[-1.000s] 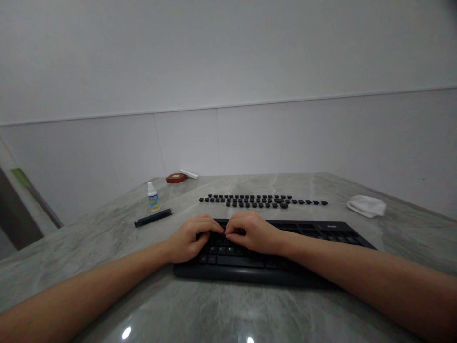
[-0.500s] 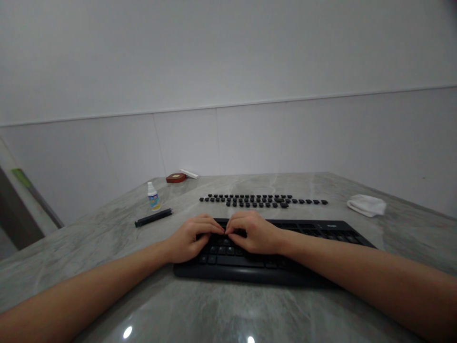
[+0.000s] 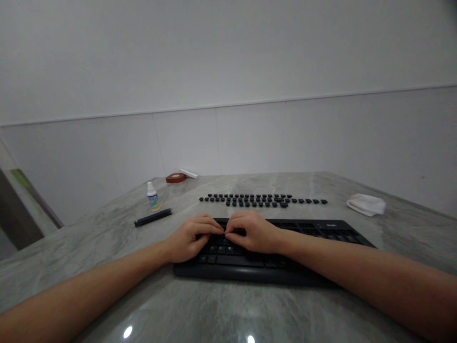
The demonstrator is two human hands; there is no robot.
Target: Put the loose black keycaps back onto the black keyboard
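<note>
A black keyboard (image 3: 250,275) lies in front of me on the grey marbled table. Over its left half, my left hand (image 3: 194,237) is closed in a pinch, thumb and fingers pointing right. My right hand (image 3: 252,231) meets it from the other side, also pinched, its fingertips touching or almost touching the left ones. What sits between the fingertips is too small or hidden to make out. Loose black keycaps (image 3: 246,200) lie in rows on the table behind the keyboard. Both hands cover part of the key area.
To the left stand a small white bottle (image 3: 153,197) with a blue and yellow label and a black stick-like tool (image 3: 153,217). Farther back lie a reddish-brown box (image 3: 175,178) and a white bar (image 3: 189,174). On the right is a folded white cloth (image 3: 366,205). A wall rises behind the table.
</note>
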